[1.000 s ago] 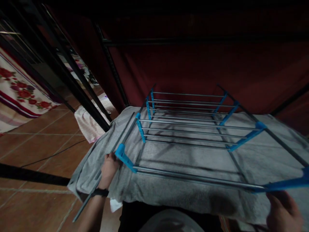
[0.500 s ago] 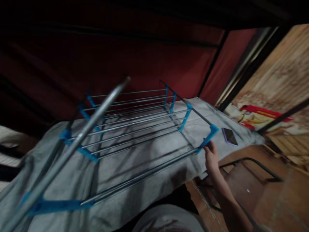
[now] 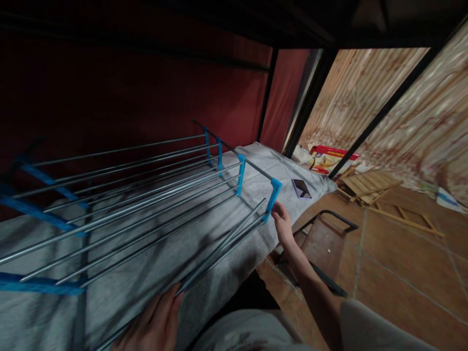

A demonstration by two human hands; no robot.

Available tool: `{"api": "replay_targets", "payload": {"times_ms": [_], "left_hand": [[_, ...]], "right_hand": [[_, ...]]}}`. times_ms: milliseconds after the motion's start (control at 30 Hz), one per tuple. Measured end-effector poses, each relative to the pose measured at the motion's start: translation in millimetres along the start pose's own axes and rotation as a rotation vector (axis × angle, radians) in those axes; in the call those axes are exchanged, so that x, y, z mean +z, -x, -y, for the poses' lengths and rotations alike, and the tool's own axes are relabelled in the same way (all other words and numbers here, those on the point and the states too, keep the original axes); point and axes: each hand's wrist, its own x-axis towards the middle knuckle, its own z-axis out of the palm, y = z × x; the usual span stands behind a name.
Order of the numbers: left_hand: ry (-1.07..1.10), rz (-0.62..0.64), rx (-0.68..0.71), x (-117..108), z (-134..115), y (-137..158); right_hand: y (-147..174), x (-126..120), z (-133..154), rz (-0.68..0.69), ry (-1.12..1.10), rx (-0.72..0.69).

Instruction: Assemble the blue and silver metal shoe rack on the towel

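Observation:
A rack of thin metal tubes and blue plastic brackets lies on the grey cloth (image 3: pixel 127 287). Near the front edge, my left hand (image 3: pixel 157 319) is closed on a metal tube (image 3: pixel 228 238), whose free end points up toward the rack's right side. The tube lies at a slight angle over another front tube. My right hand (image 3: pixel 282 222), its fingers curled, is at the lower end of the right front blue bracket (image 3: pixel 272 199) and seems to grip it; some fingertips are hidden. Blue brackets (image 3: pixel 44 287) at the left join several more tubes (image 3: pixel 146 197).
A phone (image 3: pixel 302 188) lies on the cloth to the right. Beyond are a red and yellow package (image 3: pixel 331 158) and wooden slats (image 3: pixel 373 185) on the tiled floor. A dark metal-framed chair (image 3: pixel 323 241) stands close to my right arm. Black frame posts (image 3: pixel 310 102) rise behind.
My view has swung right, and the rack sits further left in it. My left hand has come into view on a tube. The raised thick tube has dropped; my right hand stays by the bracket.

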Motion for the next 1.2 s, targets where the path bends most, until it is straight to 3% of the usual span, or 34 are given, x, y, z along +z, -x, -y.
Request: {"api": "replay_targets", "payload": {"times_ms": [400, 867, 1200], "left_hand": [[-0.011, 0.054, 0.041, 10.7, -21.2, -24.0], [-0.134, -0.098, 0.185, -2.8, -31.9, -39.3], [-0.156, -0.082, 0.238, -6.9, -34.4, -42.1]], "right_hand": [[0.1, -1.6, -1.9, 0.023, 0.010, -0.015], [0.0, -2.1, -4.8, 0.042, 0.051, -0.056], [-0.4, -3.7, -9.4, 0.022, 0.072, -0.051]]}}
